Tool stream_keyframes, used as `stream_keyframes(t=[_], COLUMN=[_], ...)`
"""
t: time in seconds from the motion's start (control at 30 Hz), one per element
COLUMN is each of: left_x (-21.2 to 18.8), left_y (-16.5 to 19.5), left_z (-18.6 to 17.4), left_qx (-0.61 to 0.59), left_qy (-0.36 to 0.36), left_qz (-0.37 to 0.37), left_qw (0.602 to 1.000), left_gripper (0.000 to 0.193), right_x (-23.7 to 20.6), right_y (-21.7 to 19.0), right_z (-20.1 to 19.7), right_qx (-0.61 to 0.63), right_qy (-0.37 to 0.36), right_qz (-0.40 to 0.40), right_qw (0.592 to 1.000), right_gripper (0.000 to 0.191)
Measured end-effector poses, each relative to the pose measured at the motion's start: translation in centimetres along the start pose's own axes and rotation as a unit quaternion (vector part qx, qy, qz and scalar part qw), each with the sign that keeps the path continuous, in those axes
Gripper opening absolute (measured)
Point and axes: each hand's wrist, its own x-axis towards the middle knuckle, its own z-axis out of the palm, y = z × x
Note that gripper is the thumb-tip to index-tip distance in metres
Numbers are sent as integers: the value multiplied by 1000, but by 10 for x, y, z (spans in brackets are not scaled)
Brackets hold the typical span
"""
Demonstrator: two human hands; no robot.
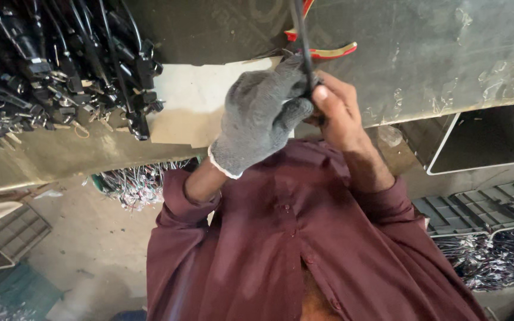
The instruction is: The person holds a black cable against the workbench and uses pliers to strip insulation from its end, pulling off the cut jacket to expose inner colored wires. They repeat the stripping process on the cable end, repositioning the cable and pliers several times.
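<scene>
My left hand (258, 116), in a grey knitted glove, and my bare right hand (341, 113) meet over the edge of a grey workbench (447, 59). Both are closed on a thin black cable (300, 30) that runs straight up out of the top of the view. The right thumb presses on the cable just beside the gloved fingers. Red-handled pliers (331, 52) lie on the bench right behind the hands. My maroon shirt sleeves and chest fill the lower middle of the view.
A heap of black cables with connectors (60, 65) covers the bench at the upper left, beside a pale cardboard sheet (191, 98). Coloured wire bundles (138, 181) hang below the bench. On the right are a dark bin with a white rim (483, 139), grey trays (477, 208) and more wires (495, 258).
</scene>
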Motion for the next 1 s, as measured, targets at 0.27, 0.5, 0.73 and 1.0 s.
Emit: stream_keyframes(t=[0.27, 0.5, 0.73, 1.0], left_x=[6, 5, -2, -2], left_y=[6, -4, -12, -11], left_z=[-20, -22, -16, -8], left_qx=[-183, -283, -186, -237], left_qy=[-14, -21, -13, -7], left_qz=[-112, -168, -88, -135], left_qw=[977, 944, 979, 962], left_gripper=[47, 39, 24, 28], right_x=[-7, -5, -2, -9], right_y=[-22, -23, -4, -4], right_z=[13, 1, -2, 12], right_qx=[-136, -173, -163, -75], right_qy=[-33, -65, -54, 8], right_qz=[-56, -74, -72, -18], right_qw=[989, 980, 983, 997], right_gripper=[53, 50, 58, 64])
